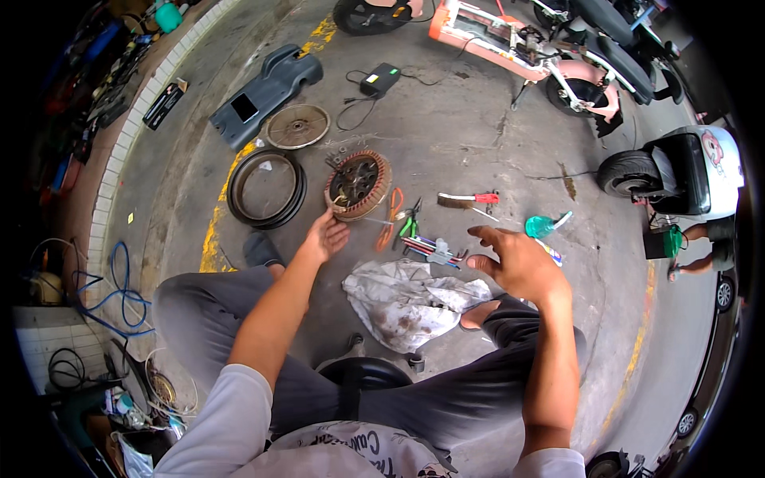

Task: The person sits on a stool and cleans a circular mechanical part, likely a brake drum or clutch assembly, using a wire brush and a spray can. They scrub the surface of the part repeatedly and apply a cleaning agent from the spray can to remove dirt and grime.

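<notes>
A hub motor stator [358, 186], ringed with reddish-brown windings, stands tilted on the floor ahead of me. Beside its lower left edge is my left hand [325, 237], fingers stretched out; whether they touch it I cannot tell. My right hand [522, 267] hovers over the floor at the right, thumb and index finger apart with nothing visible between them. Near it lie a set of hex keys [434, 250] in a grey holder, green-handled pliers [410, 223], a red-handled brush [468, 199] and a teal bottle [539, 227]. Orange-handled scissors or pliers [389, 219] rest beside the stator.
A stained white cloth [410, 307] lies between my feet. Left of the stator are a black-rimmed ring [267, 187], a round metal cover [296, 127] and a grey plastic housing [267, 92]. A charger [380, 80] and a pink scooter [526, 60] are farther off.
</notes>
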